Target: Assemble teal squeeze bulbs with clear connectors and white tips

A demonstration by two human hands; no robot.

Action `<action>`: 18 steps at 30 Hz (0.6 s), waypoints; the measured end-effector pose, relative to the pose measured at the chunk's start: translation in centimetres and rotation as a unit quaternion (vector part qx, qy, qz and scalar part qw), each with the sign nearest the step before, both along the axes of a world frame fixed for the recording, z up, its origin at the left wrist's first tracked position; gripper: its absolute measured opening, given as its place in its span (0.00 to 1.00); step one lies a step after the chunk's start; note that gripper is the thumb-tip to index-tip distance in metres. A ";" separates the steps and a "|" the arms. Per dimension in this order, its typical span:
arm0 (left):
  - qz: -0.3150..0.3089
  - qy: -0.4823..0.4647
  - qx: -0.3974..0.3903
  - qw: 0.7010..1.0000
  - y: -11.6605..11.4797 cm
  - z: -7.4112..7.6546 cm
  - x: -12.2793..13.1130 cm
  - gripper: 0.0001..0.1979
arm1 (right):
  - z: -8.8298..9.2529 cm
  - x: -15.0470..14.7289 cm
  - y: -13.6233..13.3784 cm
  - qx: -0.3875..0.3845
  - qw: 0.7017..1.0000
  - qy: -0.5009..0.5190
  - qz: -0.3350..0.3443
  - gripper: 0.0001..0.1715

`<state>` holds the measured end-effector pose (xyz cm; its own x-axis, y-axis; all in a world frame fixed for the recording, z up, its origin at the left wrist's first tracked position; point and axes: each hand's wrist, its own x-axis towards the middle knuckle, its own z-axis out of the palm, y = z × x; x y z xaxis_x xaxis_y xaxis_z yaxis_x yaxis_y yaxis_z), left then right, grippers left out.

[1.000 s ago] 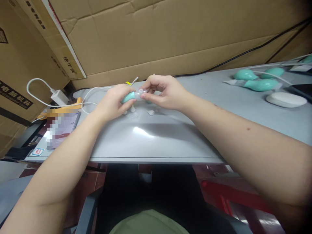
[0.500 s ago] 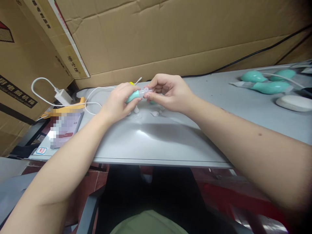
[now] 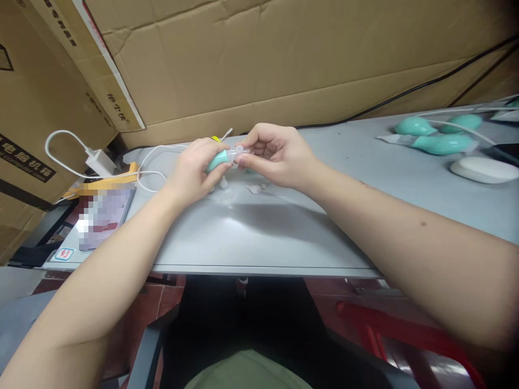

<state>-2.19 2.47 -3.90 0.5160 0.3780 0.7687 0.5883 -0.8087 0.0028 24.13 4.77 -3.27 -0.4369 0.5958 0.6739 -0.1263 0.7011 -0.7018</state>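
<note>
My left hand (image 3: 198, 165) is wrapped round a teal squeeze bulb (image 3: 217, 160), which it holds above the table. From the bulb's right end sticks a clear plastic nozzle (image 3: 232, 154). My right hand (image 3: 275, 154) pinches the nozzle's far end between thumb and fingers. A small white tip (image 3: 224, 182) is on the table just below my left hand. Farther right, under both hands, lies another white tip (image 3: 253, 189). Part of something teal behind my right fingers is mostly hidden.
Several teal bulbs (image 3: 444, 143) and a white computer mouse (image 3: 484, 169) lie on the right of the grey table (image 3: 259, 243). A white charger (image 3: 100, 162), its cable, a yellow object (image 3: 109, 181) and a phone (image 3: 107, 216) are at left. Cardboard (image 3: 284, 59) stands behind.
Both hands keep their grip on the bulb and nozzle, with hardly any shift between them. The view has moved slightly, so the scene sits a little farther left.
</note>
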 end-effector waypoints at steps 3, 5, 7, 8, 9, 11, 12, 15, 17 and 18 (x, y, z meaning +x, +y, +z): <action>-0.012 -0.006 0.009 1.000 0.0 -0.1 0.0 0.14 | 0.0 0.0 -0.2 -0.002 1.000 -0.003 0.001 0.33; -0.019 -0.007 0.011 1.000 0.1 -0.1 0.0 0.14 | -0.1 0.0 -0.2 -0.002 1.000 -0.008 0.002 0.32; -0.018 -0.002 0.011 1.000 0.1 -0.1 -0.1 0.15 | -0.2 0.1 -0.2 -0.001 1.000 -0.010 0.004 0.30; -0.017 0.001 0.011 1.000 0.1 -0.1 -0.1 0.16 | -0.2 0.1 -0.2 -0.001 1.000 -0.011 0.007 0.29; -0.017 0.004 0.012 1.000 0.1 -0.1 -0.2 0.16 | -0.3 0.1 -0.1 -0.001 1.000 -0.012 0.010 0.29; -0.024 0.008 0.013 1.000 0.1 -0.1 -0.4 0.17 | -0.4 0.2 0.1 0.000 1.000 -0.014 0.018 0.27; -0.029 0.011 0.013 0.999 0.1 -0.1 -0.5 0.17 | -0.4 0.2 0.1 0.001 1.000 -0.017 0.021 0.26; -0.035 0.017 0.010 0.999 0.0 0.0 -0.6 0.18 | -0.3 0.3 0.2 0.000 0.999 -0.025 0.030 0.23; -0.029 0.020 0.009 0.999 0.0 0.0 -0.7 0.18 | -0.2 0.3 0.1 -0.009 0.999 -0.029 0.030 0.23; -0.024 0.022 0.009 0.999 0.0 0.1 -0.8 0.18 | -0.2 0.3 0.1 -0.011 0.999 -0.032 0.029 0.23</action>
